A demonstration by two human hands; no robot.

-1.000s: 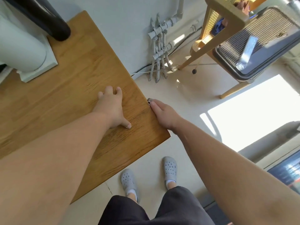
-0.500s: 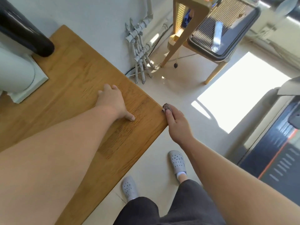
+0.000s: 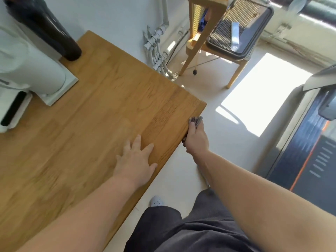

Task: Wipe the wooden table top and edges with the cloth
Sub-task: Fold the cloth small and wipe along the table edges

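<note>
While the right hand grips a bunched grey cloth against the side edge of the wooden desk, just short of the far right corner, the left hand lies flat on the top with its fingers spread, touching the wood near that same edge. The right hand's fingers are curled tight around the cloth, which shows only as a small wad ahead of the knuckles and a darker sliver behind the wrist.

Judgement on the step in hand: this is an edge pass, and it will be done well if the cloth is kept folded over the lip so that both the vertical face and the top arris are covered in one stroke. Pressure should be steady and directed into the wood, with the flat left hand bracing the body against the desk. At the corner the cloth ought to wrap round and not skip off. The white appliance and the dark cylindrical object at the far end stand on the top; the surface beneath and beside them would need separate attention.

Limits of observation: the edge face itself is turned away from the camera, so contact between cloth and wood there is inferred, not seen. Most of the cloth is hidden inside the fist. The underside of the desk, its near left portion and the far left edge are cut off. Motion blur softens the grain, so no dust or streaks can be judged.
</note>
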